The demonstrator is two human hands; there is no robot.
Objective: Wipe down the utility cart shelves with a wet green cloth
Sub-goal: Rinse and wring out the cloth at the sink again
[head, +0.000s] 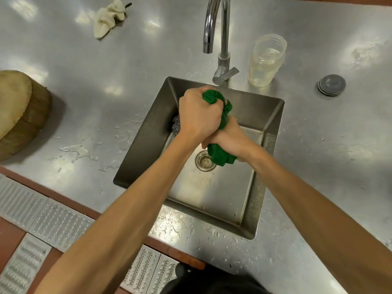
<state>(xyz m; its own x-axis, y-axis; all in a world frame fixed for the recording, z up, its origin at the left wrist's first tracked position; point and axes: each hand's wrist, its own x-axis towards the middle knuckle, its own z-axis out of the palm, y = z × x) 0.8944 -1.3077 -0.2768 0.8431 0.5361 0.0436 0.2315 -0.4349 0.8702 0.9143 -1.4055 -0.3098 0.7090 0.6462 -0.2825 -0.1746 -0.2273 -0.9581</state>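
Head view: wet steel counter; green cloth over sink.

Left hand, right hand (lower): tight grips.

faucet, jar, white rag

two bare forearms enter at 7 o'clock and 4 o'clock, uncovered from the frame edge to the wrists, long and lean, with tendon lines showing along the left one. the left hand and the right hand are bare as well, knuckles rounded. at 6 o'clock a patch of black clothing fills the lower edge.
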